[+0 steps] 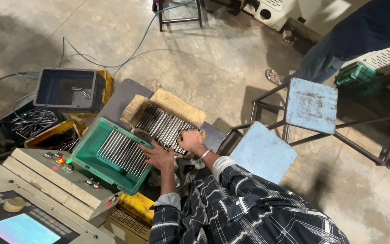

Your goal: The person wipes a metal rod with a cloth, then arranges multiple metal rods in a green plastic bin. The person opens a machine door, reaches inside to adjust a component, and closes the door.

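Observation:
A green plastic crate (89, 149) holds a row of shiny metal rods (123, 151). Beside it an open cardboard box (179, 105) holds more metal rods (161, 126) laid side by side. My left hand (159, 157) rests flat on the rods at the crate's near right corner, fingers spread. My right hand (188, 139) curls over the ends of the rods at the box's near edge; I cannot tell how many it grips. Both sleeves are dark plaid.
A machine control panel (46, 180) with buttons and a lit screen (21, 229) sits at lower left. A grey bin (66, 88), a dark crate of rods (30, 122), two blue metal stools (310, 105) and another person's leg (314, 63) surround me.

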